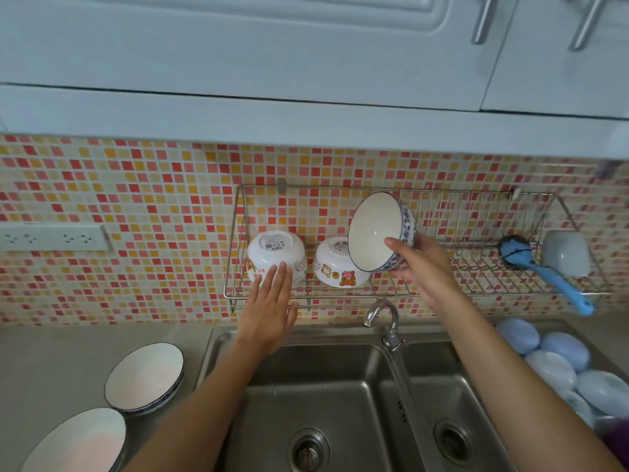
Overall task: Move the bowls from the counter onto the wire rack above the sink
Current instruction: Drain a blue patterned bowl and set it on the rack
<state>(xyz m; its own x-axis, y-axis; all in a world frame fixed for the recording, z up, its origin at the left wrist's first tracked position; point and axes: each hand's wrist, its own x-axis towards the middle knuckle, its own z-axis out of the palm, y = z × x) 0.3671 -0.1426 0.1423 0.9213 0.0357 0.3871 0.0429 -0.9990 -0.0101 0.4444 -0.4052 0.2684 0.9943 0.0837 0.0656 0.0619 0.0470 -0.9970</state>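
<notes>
Two white cartoon-printed bowls, one on the left [275, 250] and one to its right [332, 267], lie upside down on the wire rack [476, 291] fixed to the tiled wall. My left hand [270, 308] is flat and open, fingertips touching the left one. My right hand [422, 267] holds a blue-patterned white bowl [374, 229] tilted on its side over the rack, next to the second cartoon bowl. On the counter at lower left stand two more blue-rimmed bowls, the nearer [78, 441] and the farther [144, 376].
A blue brush [544, 270] and a pale cup [566, 253] occupy the rack's right end. A tap [383, 316] stands under the rack above a double steel sink [326, 403]. Blue and white dishes [561, 356] are piled at right. A wall socket strip [51, 237] sits at left.
</notes>
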